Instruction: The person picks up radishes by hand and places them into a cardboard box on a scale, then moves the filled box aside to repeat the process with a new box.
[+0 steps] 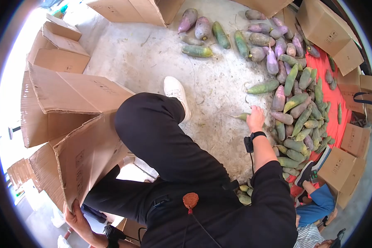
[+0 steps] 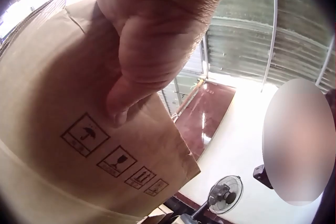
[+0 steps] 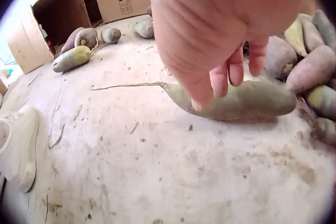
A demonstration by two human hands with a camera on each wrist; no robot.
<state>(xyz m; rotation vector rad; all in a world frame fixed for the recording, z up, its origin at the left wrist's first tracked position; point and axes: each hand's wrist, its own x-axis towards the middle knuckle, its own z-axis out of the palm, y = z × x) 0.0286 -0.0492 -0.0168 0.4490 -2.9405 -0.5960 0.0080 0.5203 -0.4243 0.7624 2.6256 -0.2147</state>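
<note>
A green radish [image 3: 247, 100] with a long thin root lies on the concrete floor beside the heap. My right hand [image 1: 256, 118] is over it, and in the right wrist view the fingertips [image 3: 234, 74] point down onto its upper side, all visible in front of it. At lower left, my left hand [image 1: 76, 219] grips the edge of a large open cardboard box [image 1: 89, 159]. In the left wrist view the thumb [image 2: 123, 100] presses the printed panel; the other fingers are hidden behind the cardboard.
A big heap of green and purple radishes [image 1: 295, 109] spreads to the right, partly over a red sheet [image 1: 338, 101]. Several more radishes [image 1: 221, 35] lie ahead. Cardboard boxes [image 1: 341, 171] stand around, and another person's leg [image 1: 318, 204] is at lower right. My white shoe [image 1: 177, 93] stands on the floor.
</note>
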